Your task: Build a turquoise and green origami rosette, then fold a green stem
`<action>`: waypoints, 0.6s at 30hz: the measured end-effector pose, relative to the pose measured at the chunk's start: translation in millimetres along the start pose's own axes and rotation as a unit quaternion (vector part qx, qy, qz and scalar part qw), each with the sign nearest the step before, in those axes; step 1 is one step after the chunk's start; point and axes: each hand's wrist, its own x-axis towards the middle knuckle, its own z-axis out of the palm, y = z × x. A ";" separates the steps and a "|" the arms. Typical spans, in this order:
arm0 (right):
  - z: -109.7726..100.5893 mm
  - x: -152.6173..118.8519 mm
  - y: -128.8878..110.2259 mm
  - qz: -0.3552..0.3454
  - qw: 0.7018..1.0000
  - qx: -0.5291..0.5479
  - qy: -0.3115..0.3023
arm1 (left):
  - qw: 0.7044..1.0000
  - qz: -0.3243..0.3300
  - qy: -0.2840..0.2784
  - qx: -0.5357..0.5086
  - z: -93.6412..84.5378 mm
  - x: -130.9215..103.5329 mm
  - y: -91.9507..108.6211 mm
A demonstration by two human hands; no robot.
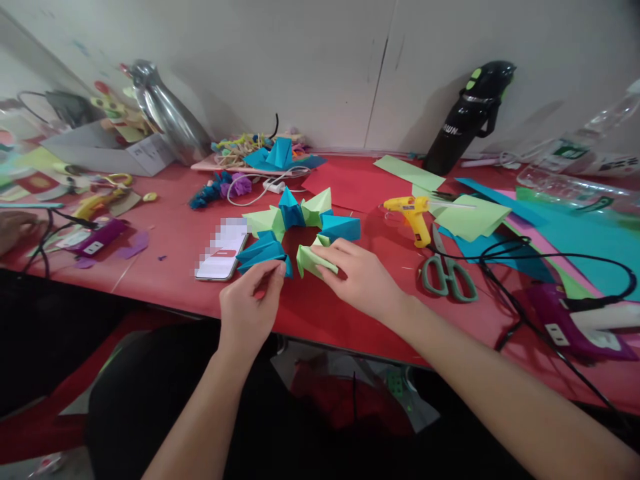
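Folded blue and light green paper pieces form a ring on the red table (320,313). My left hand (250,303) pinches the near edge of a blue folded piece (263,252) at the ring's lower left. With my right hand (360,277) I hold a light green folded piece (310,260) at the lower right. A small gap separates these two pieces. Behind them stand a blue piece (290,210), a green piece (265,222) and another blue piece (343,227).
A phone (223,253) lies left of the ring. To the right are a yellow glue gun (413,213), scissors (447,273), black cables and coloured paper (575,230). A black bottle (460,120) and steel jug (167,113) stand behind. Another person's hand (15,230) shows far left.
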 end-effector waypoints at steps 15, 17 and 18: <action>14.1 -1.7 -10.3 -0.038 0.999 -0.037 0.010 | 1.000 -0.005 -0.005 -0.008 -1.8 2.5 3.8; 15.1 -1.6 -10.6 -0.044 0.998 -0.052 0.014 | 1.000 -0.005 -0.005 -0.009 -2.1 2.5 4.4; 15.8 -1.5 -10.7 -0.046 0.997 -0.059 0.016 | 1.000 -0.005 -0.004 -0.010 -2.2 2.5 4.7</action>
